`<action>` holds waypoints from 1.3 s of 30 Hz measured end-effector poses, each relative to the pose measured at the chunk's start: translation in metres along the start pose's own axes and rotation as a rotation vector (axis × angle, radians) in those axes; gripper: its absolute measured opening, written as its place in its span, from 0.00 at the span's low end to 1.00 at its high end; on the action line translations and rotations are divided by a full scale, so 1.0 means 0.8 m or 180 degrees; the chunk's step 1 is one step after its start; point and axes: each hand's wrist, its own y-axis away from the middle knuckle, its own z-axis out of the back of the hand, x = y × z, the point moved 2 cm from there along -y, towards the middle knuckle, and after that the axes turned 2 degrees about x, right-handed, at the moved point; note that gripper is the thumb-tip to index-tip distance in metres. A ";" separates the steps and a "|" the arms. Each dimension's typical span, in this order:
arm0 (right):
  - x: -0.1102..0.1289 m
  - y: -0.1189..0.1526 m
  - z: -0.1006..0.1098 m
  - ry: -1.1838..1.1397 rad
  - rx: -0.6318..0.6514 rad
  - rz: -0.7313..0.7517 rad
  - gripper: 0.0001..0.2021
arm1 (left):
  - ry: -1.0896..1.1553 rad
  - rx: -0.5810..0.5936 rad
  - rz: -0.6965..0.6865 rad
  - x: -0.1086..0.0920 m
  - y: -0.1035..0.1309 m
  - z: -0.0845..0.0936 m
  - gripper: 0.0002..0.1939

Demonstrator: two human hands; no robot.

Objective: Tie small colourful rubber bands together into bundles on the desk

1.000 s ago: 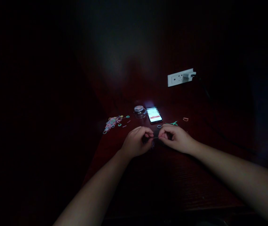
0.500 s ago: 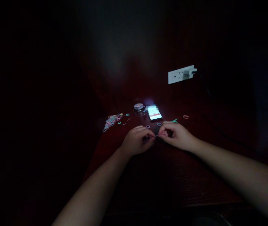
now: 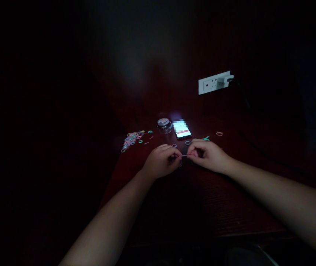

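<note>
The room is very dark. My left hand [image 3: 161, 162] and my right hand [image 3: 207, 155] meet over a dark red wooden table [image 3: 202, 207], fingertips nearly touching. Between them a small rubber band [image 3: 184, 155] is pinched and pulled taut by both hands. Just beyond the fingers lie two loose small bands [image 3: 187, 142]. A pile of several coloured small rubber bands [image 3: 131, 139] lies to the far left of my left hand.
A lit phone [image 3: 182, 130] lies flat behind the hands, beside a small clear jar [image 3: 164, 125]. A green band [image 3: 206, 138] and an orange band [image 3: 219, 133] lie at the right. A white wall socket [image 3: 214, 82] holds a charger with a dark cable trailing right.
Both hands have stayed together on the stretched band with small finger movements. The whole view has drifted slightly, so the things sit a little higher in the frame.
</note>
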 end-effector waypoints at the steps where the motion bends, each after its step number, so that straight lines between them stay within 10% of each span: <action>1: 0.000 0.000 0.000 0.0010 0.0005 -0.0011 0.04 | -0.0010 -0.0001 -0.0005 0.000 0.000 0.000 0.05; 15: 0.004 0.002 -0.010 0.0123 0.0284 -0.0009 0.02 | -0.0144 -0.0009 -0.0079 0.000 0.000 0.005 0.06; 18: 0.001 -0.003 0.022 0.0654 0.0555 -0.0029 0.03 | -0.0154 -0.0033 -0.0128 0.004 0.001 0.004 0.06; 25: -0.044 0.011 0.137 0.1257 0.0714 -0.1887 0.03 | -0.0224 -0.0060 -0.0145 0.010 0.001 0.003 0.05; 39: -0.065 0.021 0.122 0.0897 0.1619 -0.1965 0.08 | -0.0278 -0.0069 -0.0120 0.012 0.001 0.001 0.04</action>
